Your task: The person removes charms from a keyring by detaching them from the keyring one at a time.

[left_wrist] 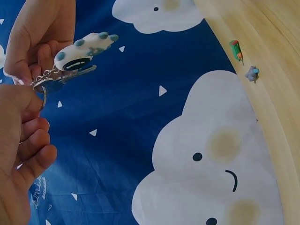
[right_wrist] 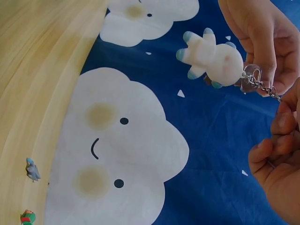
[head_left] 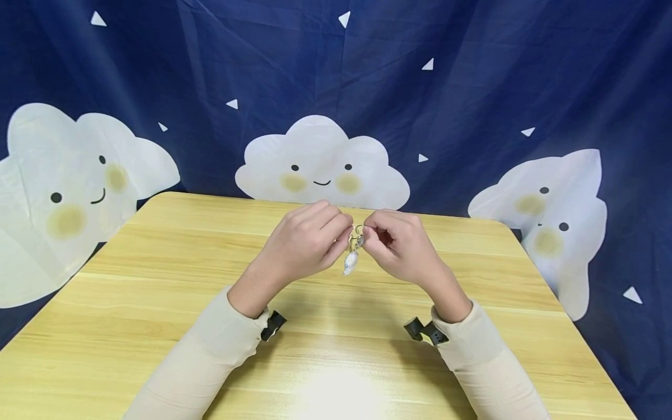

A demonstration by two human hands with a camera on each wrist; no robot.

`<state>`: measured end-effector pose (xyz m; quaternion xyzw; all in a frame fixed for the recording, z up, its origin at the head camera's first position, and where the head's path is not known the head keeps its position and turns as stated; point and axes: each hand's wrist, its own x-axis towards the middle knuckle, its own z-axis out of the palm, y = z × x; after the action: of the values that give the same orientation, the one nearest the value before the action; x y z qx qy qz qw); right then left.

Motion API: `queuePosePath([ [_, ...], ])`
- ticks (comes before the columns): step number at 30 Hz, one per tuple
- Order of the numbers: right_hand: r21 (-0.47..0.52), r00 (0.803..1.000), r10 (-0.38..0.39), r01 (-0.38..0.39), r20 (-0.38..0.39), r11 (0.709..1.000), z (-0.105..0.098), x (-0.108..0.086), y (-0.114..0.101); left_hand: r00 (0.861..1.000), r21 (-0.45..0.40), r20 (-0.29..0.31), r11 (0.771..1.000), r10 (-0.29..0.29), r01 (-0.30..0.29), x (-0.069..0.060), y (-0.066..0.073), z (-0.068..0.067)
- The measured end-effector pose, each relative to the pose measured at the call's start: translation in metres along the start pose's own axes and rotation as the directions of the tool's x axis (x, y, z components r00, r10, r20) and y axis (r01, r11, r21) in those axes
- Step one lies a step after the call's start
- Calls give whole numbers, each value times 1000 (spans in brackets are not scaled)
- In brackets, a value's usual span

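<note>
Both hands are raised above the table, fingertips nearly meeting around a keychain. My left hand [head_left: 310,239] pinches its metal key ring [head_left: 359,229] between thumb and curled fingers. From the other side, my right hand [head_left: 401,242] pinches the ring too; the fingertips partly hide the exact contact. A small white figure with blue tips [right_wrist: 213,58] dangles below on a short silver chain [right_wrist: 262,87]. Beside the figure in the left wrist view is a silver key [left_wrist: 80,72]. The ring [left_wrist: 45,99] shows there next to the near thumb.
Near the table's far edge lie a small green and red object [left_wrist: 236,49] and a small grey-blue one [left_wrist: 252,73]; the head view does not show them. A pale wooden table [head_left: 157,291] spreads under the arms. Behind it hangs a navy cloth [head_left: 315,70] with clouds.
</note>
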<state>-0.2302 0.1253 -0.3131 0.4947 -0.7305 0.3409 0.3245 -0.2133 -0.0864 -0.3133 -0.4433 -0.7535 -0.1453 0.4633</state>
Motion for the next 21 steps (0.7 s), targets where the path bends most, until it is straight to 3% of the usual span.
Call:
queuePosePath([
  [21,-1,1000,-1,1,7,1000,1,-1,2,1000,-15,-3,1000,27,-27,-1,0,0],
])
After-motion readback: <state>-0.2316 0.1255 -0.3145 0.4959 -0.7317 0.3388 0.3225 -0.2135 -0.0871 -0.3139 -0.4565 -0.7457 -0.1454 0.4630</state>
